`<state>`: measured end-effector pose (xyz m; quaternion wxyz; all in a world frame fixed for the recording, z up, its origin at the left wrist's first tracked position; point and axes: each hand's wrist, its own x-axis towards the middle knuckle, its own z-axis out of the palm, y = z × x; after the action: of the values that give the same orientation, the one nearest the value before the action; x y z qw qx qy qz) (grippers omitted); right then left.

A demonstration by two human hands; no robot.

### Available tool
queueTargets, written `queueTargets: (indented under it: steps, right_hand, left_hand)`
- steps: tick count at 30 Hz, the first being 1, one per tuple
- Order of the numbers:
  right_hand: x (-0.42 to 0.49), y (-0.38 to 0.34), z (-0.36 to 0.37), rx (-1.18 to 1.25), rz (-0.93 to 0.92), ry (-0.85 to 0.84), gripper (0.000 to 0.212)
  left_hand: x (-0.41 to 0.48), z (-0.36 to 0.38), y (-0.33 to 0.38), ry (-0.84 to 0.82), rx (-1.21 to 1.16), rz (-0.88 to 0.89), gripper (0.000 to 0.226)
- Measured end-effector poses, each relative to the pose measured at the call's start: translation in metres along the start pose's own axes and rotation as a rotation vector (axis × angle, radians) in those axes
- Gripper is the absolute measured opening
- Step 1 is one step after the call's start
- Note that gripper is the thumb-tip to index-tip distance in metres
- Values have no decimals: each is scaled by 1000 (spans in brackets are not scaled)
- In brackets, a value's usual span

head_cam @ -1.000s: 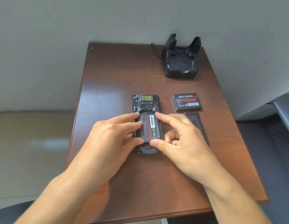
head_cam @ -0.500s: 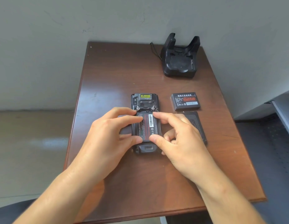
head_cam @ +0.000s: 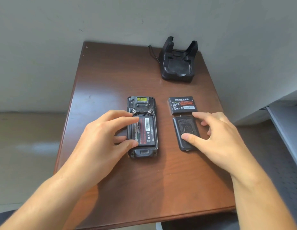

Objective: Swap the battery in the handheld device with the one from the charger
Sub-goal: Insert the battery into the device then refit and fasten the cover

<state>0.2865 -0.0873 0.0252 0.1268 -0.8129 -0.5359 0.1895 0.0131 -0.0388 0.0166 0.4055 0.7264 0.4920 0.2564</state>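
The left hand (head_cam: 101, 143) steadies the handheld device (head_cam: 142, 127), its fingers spread over the left edge and resting on the battery (head_cam: 144, 130) seated in the open bay, grasping nothing; the right hand (head_cam: 215, 140) lies just right of the device, thumb pressed on the loose back cover (head_cam: 186, 131) and fingers arched past its far edge, poised to pinch but not yet closed. The device lies face down near the middle of the table (head_cam: 111, 72). A second battery (head_cam: 182, 105) rests label up, right of the device's top end and just beyond the cover. The charger (head_cam: 177, 63) stands farther back, right of the device, cradle empty. Judged from this layout, the fresh cell is already installed and the step in hand is refitting the cover. The next move calls for lifting the cover, aligning it over the bay and pressing it home while the left hand clears the battery.
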Motion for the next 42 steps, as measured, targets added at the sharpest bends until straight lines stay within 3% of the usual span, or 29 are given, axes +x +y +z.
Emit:
queueTargets:
  steps: [4, 7, 10, 14, 17, 20, 24, 27, 37, 42]
  right_hand:
    - [5, 0, -5, -30, -16, -88, 75]
    - [7, 3, -6, 69, -24, -71, 47]
    - [10, 8, -7, 424, -61, -61, 17]
    - [12, -3, -6, 954, -114, -27, 15]
    - [13, -27, 2, 1177, -160, -32, 12]
    - [11, -51, 18, 1203, -205, -58, 13]
    - [11, -67, 32, 1150, -221, -96, 18]
    - [13, -69, 34, 1130, -193, -126, 18]
    - [14, -66, 36, 1047, -218, -212, 17]
    - [15, -66, 35, 997, -252, -206, 17]
  left_hand:
    - [-1, 2, 3, 8, -26, -21, 49]
    - [-2, 2, 3, 2, 1, -19, 47]
    - [-2, 1, 3, -3, 26, -15, 46]
    - [-1, 2, 2, -10, 54, -5, 48]
    - [-3, 2, 2, -20, 96, 11, 46]
    - [-4, -2, 4, -66, 25, 48, 57]
    - [-5, -9, 0, -188, -97, 42, 86]
    - [-5, -9, -4, -170, -127, 39, 103]
    - [-3, -10, -10, -176, -137, 55, 113]
    - [-1, -9, -10, -165, -114, 70, 107]
